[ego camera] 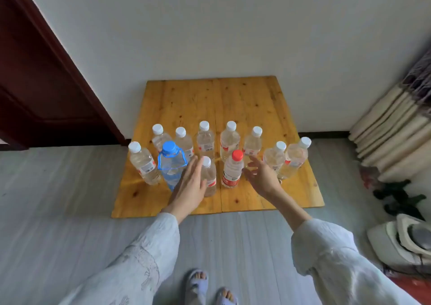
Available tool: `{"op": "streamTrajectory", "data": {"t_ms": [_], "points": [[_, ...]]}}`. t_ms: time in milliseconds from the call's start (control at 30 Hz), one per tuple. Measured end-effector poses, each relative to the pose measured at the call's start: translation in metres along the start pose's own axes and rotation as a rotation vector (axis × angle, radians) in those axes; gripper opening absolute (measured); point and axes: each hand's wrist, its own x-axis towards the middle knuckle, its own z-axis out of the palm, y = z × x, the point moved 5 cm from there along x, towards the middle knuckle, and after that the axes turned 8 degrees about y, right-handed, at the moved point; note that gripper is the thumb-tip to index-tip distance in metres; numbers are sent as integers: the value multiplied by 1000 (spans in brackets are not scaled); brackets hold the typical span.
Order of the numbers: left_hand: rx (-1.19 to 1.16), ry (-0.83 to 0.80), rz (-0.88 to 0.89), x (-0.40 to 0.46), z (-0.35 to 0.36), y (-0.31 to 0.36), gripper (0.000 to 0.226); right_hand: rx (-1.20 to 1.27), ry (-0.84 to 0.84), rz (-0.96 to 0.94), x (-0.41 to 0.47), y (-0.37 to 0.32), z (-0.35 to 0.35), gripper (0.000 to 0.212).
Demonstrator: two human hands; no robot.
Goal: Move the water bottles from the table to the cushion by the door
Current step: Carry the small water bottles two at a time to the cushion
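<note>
Slippered feet (210, 286) nearest. Left hand (189, 185) and right hand (262, 176) reached over desk (245, 99), fingers spread, flanking red-capped bottle (233, 169); neither gripped anything.

bottles (205, 139) on table (245, 99), door (35, 71) left

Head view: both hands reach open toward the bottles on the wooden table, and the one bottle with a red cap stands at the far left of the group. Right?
Not quite. The head view shows the red-capped bottle near the middle front, between the left hand and right hand. Both hands are open and the bottles stand on the wooden table, as stated.
</note>
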Motion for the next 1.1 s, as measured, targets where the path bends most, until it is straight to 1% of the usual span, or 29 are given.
{"op": "streamTrajectory", "data": {"t_ms": [67, 133, 200, 267, 367, 500, 633, 733, 833, 933, 1000, 1100], "points": [[20, -5, -3, 20, 11, -2, 63, -26, 9, 7, 21, 3, 8, 50], [21, -30, -46, 34, 24, -4, 64, -48, 6, 3, 38, 7, 18, 53], [26, -27, -74, 43, 38, -10, 60, -47, 16, 11, 51, 15, 29, 50], [33, 28, -82, 49, 44, -14, 56, -42, 49, 8, 59, 22, 37, 43], [-9, 94, -60, 51, 48, -21, 48, -14, 66, 3, 65, 30, 49, 41], [-131, 61, -39, 48, 50, -27, 37, 25, 29, -33, 63, 29, 62, 38], [-148, 35, 14, 46, 52, -26, 39, 49, 61, -15, 54, 30, 57, 33], [-169, -24, -29, 44, 53, -28, 42, 98, 118, 56, 31, 40, 44, 33], [-212, -112, -16, 39, 58, -29, 45, 172, 188, 165, -6, 55, 29, 32], [-283, -184, 53, 39, 63, -18, 46, 208, 314, 278, -47, 69, 5, 28], [-357, -255, 56, 35, 71, -5, 48, 207, 400, 336, -79, 78, -8, 23], [-462, -369, 29, 15, 86, 25, 57, 204, 512, 415, -136, 88, -29, 20]]}}
